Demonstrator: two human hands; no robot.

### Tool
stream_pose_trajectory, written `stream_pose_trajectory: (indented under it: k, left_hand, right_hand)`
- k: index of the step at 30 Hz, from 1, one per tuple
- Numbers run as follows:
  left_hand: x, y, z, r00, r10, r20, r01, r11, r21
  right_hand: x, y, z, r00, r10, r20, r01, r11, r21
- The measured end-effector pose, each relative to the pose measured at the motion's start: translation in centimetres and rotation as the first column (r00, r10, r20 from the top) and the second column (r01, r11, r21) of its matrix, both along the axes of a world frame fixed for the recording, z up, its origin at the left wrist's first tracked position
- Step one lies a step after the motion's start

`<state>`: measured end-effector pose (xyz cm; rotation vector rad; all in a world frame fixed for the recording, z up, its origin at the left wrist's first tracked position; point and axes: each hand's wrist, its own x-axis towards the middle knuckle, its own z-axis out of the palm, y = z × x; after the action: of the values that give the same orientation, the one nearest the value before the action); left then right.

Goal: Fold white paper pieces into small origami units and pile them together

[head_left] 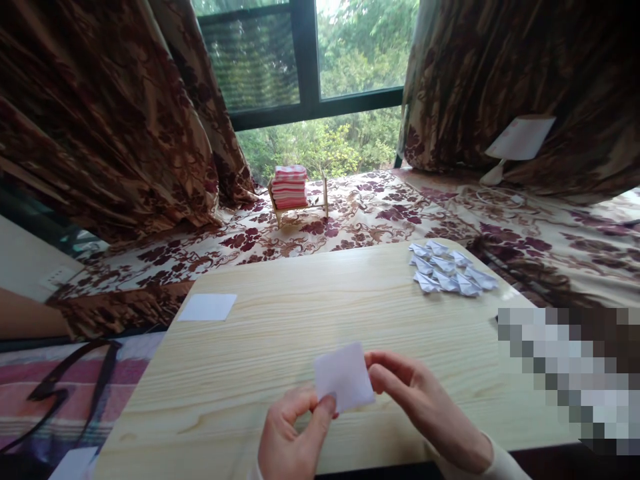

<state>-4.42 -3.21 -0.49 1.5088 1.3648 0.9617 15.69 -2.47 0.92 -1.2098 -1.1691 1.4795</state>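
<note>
A small white square of paper (344, 377) is held up above the wooden table, tilted. My left hand (300, 423) pinches its lower left corner, with the thumb on the near face. At the right edge of the same square, my right hand (425, 407) has its thumb and index finger closed, the fingertips partly hidden behind the paper. On the far right of the tabletop sits a cluster of several folded white paper pieces (445, 267). Flat near the left edge lies a white sheet of paper (208, 307).
The light wooden table (250, 373) stands before a window ledge with floral cloth. A small wooden rack (326, 195) there holds folded pink striped cloths (290, 187). A white lamp (520, 138) stands at right. Another white sheet (74, 463) and a dark strap (103, 373) lie lower left.
</note>
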Motion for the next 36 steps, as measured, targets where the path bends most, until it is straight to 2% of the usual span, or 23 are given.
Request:
stream_pose_trajectory:
  k: [3, 6, 8, 10, 11, 13, 15, 16, 19, 21, 24, 28, 31, 36]
  left_hand:
    - [1.1, -0.4, -0.6, 0.998, -0.061, -0.018, 0.061, 0.998, -0.022]
    - [0.8, -0.2, -0.5, 0.998, -0.05, -0.047, 0.045, 0.994, -0.102]
    - [0.3, 0.0, -0.3, 0.997, -0.039, -0.063, 0.029, 0.986, -0.162]
    - [-0.2, 0.1, 0.0, 0.996, -0.021, -0.084, 0.007, 0.988, -0.153]
    - [-0.4, 0.1, 0.1, 0.994, -0.006, -0.106, -0.003, 0.996, -0.091]
    - [-0.6, 0.1, 0.3, 0.984, 0.026, -0.179, 0.001, 0.989, 0.15]
    - [-0.5, 0.0, 0.4, 0.963, 0.046, -0.265, 0.069, 0.911, 0.407]
    - [-0.4, 0.0, 0.4, 0.952, 0.043, -0.303, 0.116, 0.866, 0.486]
    - [0.1, 0.0, 0.2, 0.925, 0.025, -0.38, 0.219, 0.783, 0.582]
    - [0.4, -0.1, -0.3, 0.917, 0.018, -0.398, 0.247, 0.757, 0.604]
    - [0.9, -0.9, -1.7, 0.909, 0.001, -0.417, 0.276, 0.749, 0.602]
    - [1.0, -2.2, -3.5, 0.883, -0.063, -0.466, 0.357, 0.735, 0.577]
    - [1.1, -2.5, -4.0, 0.884, -0.09, -0.459, 0.365, 0.746, 0.557]
    - [1.1, -2.3, -3.5, 0.902, -0.116, -0.415, 0.333, 0.799, 0.501]
  right_hand:
    - [-2.1, -0.3, 0.1, 0.992, 0.072, -0.108, -0.076, 0.997, -0.032]
    - [-1.9, -0.6, -0.7, 0.998, -0.005, -0.064, 0.004, 1.0, -0.019]
    - [-1.4, -0.7, -1.2, 0.99, -0.135, 0.029, 0.13, 0.981, 0.141]
    - [-1.0, -0.8, -1.6, 0.952, -0.273, 0.137, 0.198, 0.893, 0.405]
    - [-0.8, -0.8, -1.7, 0.929, -0.319, 0.185, 0.182, 0.833, 0.523]
    - [-0.7, -0.9, -1.9, 0.897, -0.357, 0.262, 0.101, 0.74, 0.665]
    - [-0.6, -0.8, -2.0, 0.879, -0.361, 0.311, 0.023, 0.685, 0.728]
    - [-0.6, -0.8, -2.0, 0.875, -0.358, 0.326, -0.008, 0.662, 0.749]
    - [-0.5, -0.9, -2.5, 0.856, -0.342, 0.389, -0.115, 0.606, 0.787]
    - [-0.3, -1.3, -3.1, 0.805, -0.34, 0.486, -0.206, 0.608, 0.767]
    - [0.2, -2.7, -4.6, 0.696, -0.343, 0.631, -0.317, 0.642, 0.698]
    - [0.5, -4.7, -5.9, 0.651, -0.336, 0.681, -0.369, 0.643, 0.671]
    - [0.7, -5.2, -5.5, 0.642, -0.354, 0.681, -0.37, 0.635, 0.678]
    - [1.2, -5.0, -4.6, 0.626, -0.347, 0.698, -0.402, 0.624, 0.671]
